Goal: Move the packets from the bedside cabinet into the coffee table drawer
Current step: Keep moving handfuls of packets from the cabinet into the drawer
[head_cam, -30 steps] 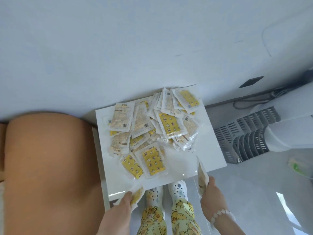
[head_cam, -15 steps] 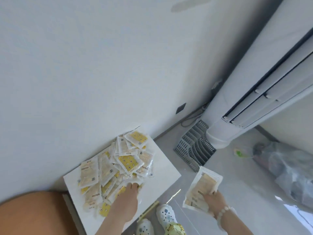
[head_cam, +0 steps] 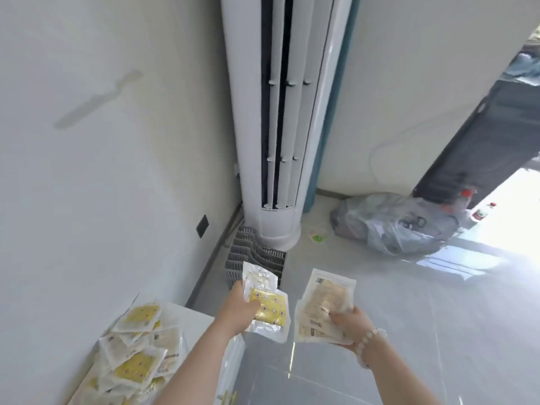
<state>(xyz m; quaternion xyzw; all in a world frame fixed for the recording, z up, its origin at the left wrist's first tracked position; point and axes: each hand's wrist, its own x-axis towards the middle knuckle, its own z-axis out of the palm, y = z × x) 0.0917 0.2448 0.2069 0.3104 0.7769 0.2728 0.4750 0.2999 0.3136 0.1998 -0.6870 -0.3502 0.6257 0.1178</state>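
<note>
My left hand (head_cam: 238, 312) grips a few packets (head_cam: 267, 309); my right hand (head_cam: 349, 321) pinches another stack (head_cam: 321, 302). A big pile (head_cam: 137, 363) lies on the bedside cabinet (head_cam: 201, 320), and no drawer is in sight, so I judge the task barely begun.

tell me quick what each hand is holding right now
Left hand: grips a small bunch of packets, yellow one in front.
Right hand: grips a stack of beige packets.

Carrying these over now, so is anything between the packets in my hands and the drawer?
The drawer is out of view. Beyond the packets, a plastic bag lies on the floor by the air conditioner.
</note>
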